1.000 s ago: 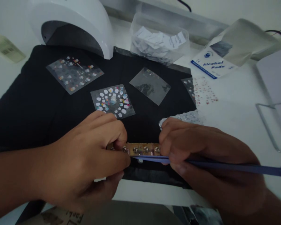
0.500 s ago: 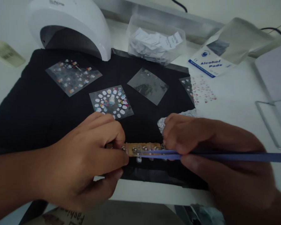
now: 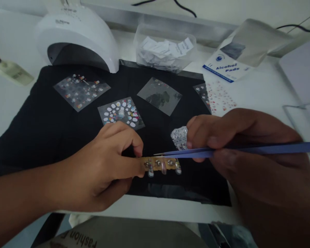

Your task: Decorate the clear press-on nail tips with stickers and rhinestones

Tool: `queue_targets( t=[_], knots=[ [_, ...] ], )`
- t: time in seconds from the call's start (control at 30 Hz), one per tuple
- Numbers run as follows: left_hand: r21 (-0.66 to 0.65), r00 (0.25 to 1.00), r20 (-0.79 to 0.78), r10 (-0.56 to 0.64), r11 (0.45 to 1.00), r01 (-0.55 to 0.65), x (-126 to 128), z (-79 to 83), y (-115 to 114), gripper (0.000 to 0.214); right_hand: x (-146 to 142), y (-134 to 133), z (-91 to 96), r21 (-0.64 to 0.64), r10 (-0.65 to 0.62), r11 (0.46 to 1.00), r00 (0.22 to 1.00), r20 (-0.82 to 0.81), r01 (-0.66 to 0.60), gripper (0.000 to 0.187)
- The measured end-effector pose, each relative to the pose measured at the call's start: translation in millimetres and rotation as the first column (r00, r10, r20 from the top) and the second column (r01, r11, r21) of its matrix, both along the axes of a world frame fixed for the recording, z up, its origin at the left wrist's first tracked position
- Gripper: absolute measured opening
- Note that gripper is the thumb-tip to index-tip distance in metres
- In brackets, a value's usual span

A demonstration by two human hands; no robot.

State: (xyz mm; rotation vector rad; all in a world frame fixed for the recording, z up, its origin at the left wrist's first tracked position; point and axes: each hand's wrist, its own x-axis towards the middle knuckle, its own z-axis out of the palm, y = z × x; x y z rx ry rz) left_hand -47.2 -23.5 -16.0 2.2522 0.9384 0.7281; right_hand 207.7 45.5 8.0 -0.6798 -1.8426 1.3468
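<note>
"While the left hand pinches one end of that tan strip, what does the right hand hold?"

"Slim blue-violet tweezers, pinched partway along. They taper to fine tips just by the strip's far edge; I can't tell from here whether they touch it."

"And what's along the strip?"

"Shiny round metal studs. Clear, round-ended pieces jut past its near edge, above the cloth. There's also a bumpy, silvery sheet, partly hidden behind the right hand."

"What sort of cloth?"

"Plain black cloth, spread over a white worktop. Thin see-through sheets lie on it; the printed sheet nearest the left hand has white ovals in a ring."

"And behind?"

"A glossy white dome with an arched opening, a clear plastic tub full of paper packets, and a cardboard carton reading Alcohol Pads. Dark cables trail along the pale wall."
</note>
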Motion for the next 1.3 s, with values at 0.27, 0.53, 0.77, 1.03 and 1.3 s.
queue_targets(
  t=[0.27,0.53,0.77,1.03,1.3],
  knots=[
    [0.041,0.997,-0.067,-0.034,0.998,0.037,0,0.2,-1,0.030,-4,7,0.3,-0.028,0.000,1.000,0.996,-0.086,-0.002,0.004],
    [0.057,0.995,-0.098,-0.011,0.998,0.017,0,-1.4,-1,0.030,-4,10,-0.8,-0.083,-0.023,0.996,0.992,-0.123,0.013,0.014],
    [-0.026,0.994,0.086,0.062,0.998,-0.060,-1,-0.9,0,0.035,-3,22,-10.2,-0.173,0.040,0.980,0.954,-0.296,-0.094,0.009],
    [-0.068,1.000,-0.007,0.020,0.997,-0.021,1,-1.8,-3,0.037,-5,30,-22.6,-0.159,0.099,0.972,0.918,-0.383,-0.171,0.008],
    [-0.037,0.997,-0.067,0.038,0.998,-0.040,4,0.1,-2,0.034,-3,27,-18.3,-0.178,0.095,0.971,0.941,-0.326,-0.160,0.011]
  ],
)
